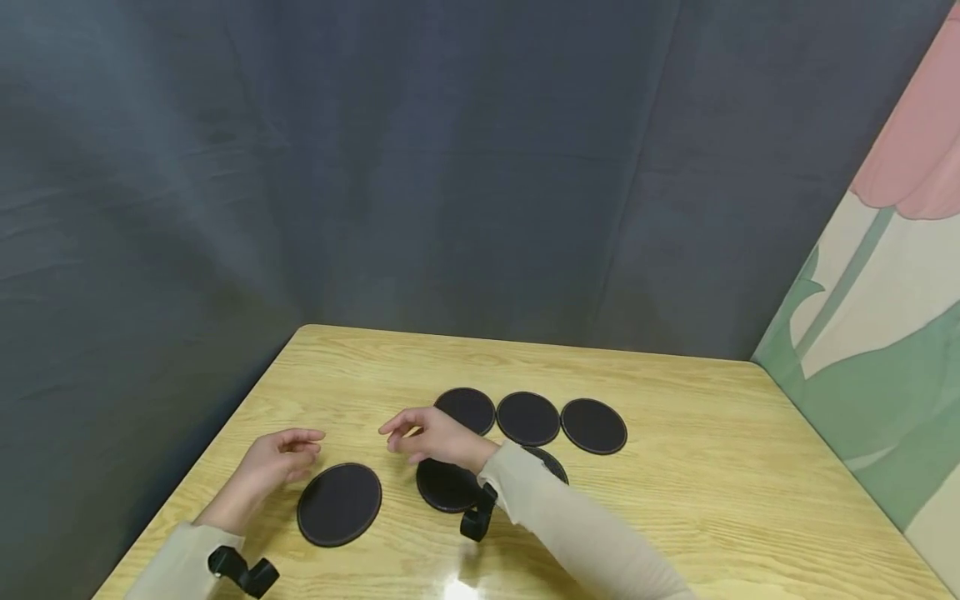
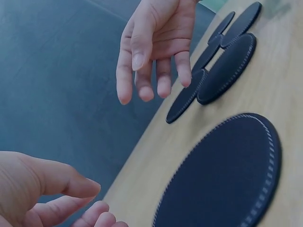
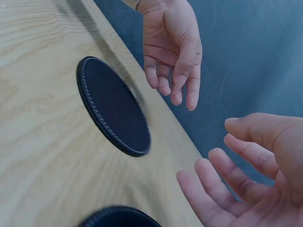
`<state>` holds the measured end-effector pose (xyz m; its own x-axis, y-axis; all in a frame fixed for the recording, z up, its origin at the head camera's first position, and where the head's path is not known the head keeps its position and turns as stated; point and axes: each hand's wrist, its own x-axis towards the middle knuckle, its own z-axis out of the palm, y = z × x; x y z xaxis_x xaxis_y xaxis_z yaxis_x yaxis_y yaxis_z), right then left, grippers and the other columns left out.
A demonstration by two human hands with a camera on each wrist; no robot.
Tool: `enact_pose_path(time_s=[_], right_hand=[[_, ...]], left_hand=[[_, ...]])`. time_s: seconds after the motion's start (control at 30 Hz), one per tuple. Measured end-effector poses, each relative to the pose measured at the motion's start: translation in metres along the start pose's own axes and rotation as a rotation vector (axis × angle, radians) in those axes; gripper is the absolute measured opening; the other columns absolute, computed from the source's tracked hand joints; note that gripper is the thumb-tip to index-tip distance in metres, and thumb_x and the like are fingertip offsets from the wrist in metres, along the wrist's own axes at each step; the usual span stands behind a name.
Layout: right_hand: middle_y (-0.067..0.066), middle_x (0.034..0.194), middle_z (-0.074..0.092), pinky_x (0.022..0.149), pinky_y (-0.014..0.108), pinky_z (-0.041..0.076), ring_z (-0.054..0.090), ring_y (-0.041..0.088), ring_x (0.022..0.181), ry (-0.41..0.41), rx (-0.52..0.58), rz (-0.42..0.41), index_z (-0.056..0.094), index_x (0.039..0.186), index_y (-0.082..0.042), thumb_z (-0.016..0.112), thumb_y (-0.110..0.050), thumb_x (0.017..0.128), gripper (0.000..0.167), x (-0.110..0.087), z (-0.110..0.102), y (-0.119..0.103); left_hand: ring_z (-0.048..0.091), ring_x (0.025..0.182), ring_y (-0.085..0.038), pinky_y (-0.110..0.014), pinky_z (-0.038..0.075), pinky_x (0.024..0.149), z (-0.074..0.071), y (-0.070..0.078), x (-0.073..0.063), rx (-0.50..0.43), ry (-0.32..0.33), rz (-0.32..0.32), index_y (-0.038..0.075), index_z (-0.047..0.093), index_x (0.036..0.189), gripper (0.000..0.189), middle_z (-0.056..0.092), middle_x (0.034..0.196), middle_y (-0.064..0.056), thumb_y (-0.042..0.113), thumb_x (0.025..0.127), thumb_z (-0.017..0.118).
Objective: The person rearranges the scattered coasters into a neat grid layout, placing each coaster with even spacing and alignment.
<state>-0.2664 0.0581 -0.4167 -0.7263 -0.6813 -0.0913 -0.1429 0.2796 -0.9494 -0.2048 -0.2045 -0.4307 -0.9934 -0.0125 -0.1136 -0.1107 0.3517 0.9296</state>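
Note:
My left hand hovers over the table's left side, fingers loosely bent and holding nothing. Just right of it lies a round black coaster with pale edge stitching, apart from the others. My right hand is in the air right of that coaster, also with nothing in its relaxed fingers. Below it is a second coaster, and my right forearm partly covers a third coaster. Behind them the back row holds a left coaster, a middle coaster and a right coaster.
The coasters lie flat on a light wooden table. A dark grey-blue curtain hangs behind and left of it. On the right is a cloth with a pink and green flower pattern. A black camera mount sits on my right wrist.

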Motion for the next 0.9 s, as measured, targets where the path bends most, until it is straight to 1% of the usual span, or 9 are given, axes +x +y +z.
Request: enact_pose_path(time_s=[0.13,0.23,0.43,0.57,0.63,0.73,0.9], right_hand=[[0.004,0.099,0.063,0.08,0.04,0.057,0.063,0.029,0.102,-0.031,0.001,0.017,0.062,0.124,-0.002,0.062,-0.013,0.094,0.032,0.007,0.01,0.004],[0.004,0.098,0.063,0.076,0.037,0.058,0.065,0.027,0.096,-0.048,-0.002,0.034,0.061,0.125,-0.002,0.062,-0.013,0.094,0.032,0.011,0.015,0.006],[0.005,0.094,0.06,0.072,0.036,0.059,0.064,0.021,0.084,-0.043,0.005,0.102,0.063,0.12,-0.002,0.065,-0.011,0.092,0.03,0.016,0.025,0.007],[0.005,0.094,0.06,0.069,0.036,0.059,0.063,0.018,0.083,-0.052,0.015,0.138,0.063,0.12,-0.003,0.066,-0.01,0.091,0.03,0.017,0.029,0.009],[0.006,0.095,0.061,0.068,0.036,0.06,0.064,0.018,0.083,-0.058,0.027,0.148,0.062,0.12,-0.003,0.067,-0.009,0.09,0.031,0.016,0.03,0.011],[0.007,0.096,0.06,0.066,0.037,0.06,0.064,0.019,0.085,-0.064,0.048,0.154,0.062,0.121,-0.002,0.067,-0.008,0.09,0.032,0.015,0.032,0.012],[0.008,0.097,0.061,0.068,0.039,0.06,0.064,0.02,0.089,-0.07,0.099,0.156,0.061,0.121,0.001,0.066,-0.005,0.09,0.032,0.013,0.034,0.013]], left_hand=[[0.063,0.09,-0.017,-0.031,0.056,0.072,-0.001,-0.008,-0.003,-0.003,-0.011,-0.033,-0.013,0.052,0.128,0.039,0.061,0.113,-0.021,0.002,0.092,0.058],[0.062,0.089,-0.015,-0.031,0.056,0.072,-0.002,-0.014,-0.004,-0.002,-0.015,-0.06,-0.012,0.052,0.129,0.04,0.062,0.112,-0.02,0.002,0.091,0.058],[0.06,0.086,-0.014,-0.032,0.057,0.072,-0.005,-0.024,-0.009,-0.005,-0.001,-0.095,-0.014,0.051,0.129,0.043,0.062,0.106,-0.016,-0.001,0.088,0.057],[0.06,0.087,-0.015,-0.033,0.057,0.073,-0.005,-0.029,-0.013,-0.004,0.011,-0.115,-0.014,0.052,0.128,0.041,0.061,0.106,-0.015,-0.002,0.089,0.057],[0.06,0.087,-0.015,-0.034,0.057,0.072,-0.005,-0.03,-0.014,0.002,0.015,-0.121,-0.013,0.052,0.127,0.04,0.062,0.106,-0.015,-0.002,0.088,0.057],[0.061,0.087,-0.016,-0.035,0.058,0.072,-0.005,-0.031,-0.016,0.006,0.011,-0.121,-0.014,0.052,0.127,0.041,0.062,0.108,-0.017,-0.004,0.088,0.058],[0.064,0.09,-0.018,-0.037,0.058,0.074,-0.002,-0.03,-0.018,0.019,-0.007,-0.105,-0.016,0.051,0.128,0.044,0.061,0.114,-0.024,-0.003,0.087,0.06]])
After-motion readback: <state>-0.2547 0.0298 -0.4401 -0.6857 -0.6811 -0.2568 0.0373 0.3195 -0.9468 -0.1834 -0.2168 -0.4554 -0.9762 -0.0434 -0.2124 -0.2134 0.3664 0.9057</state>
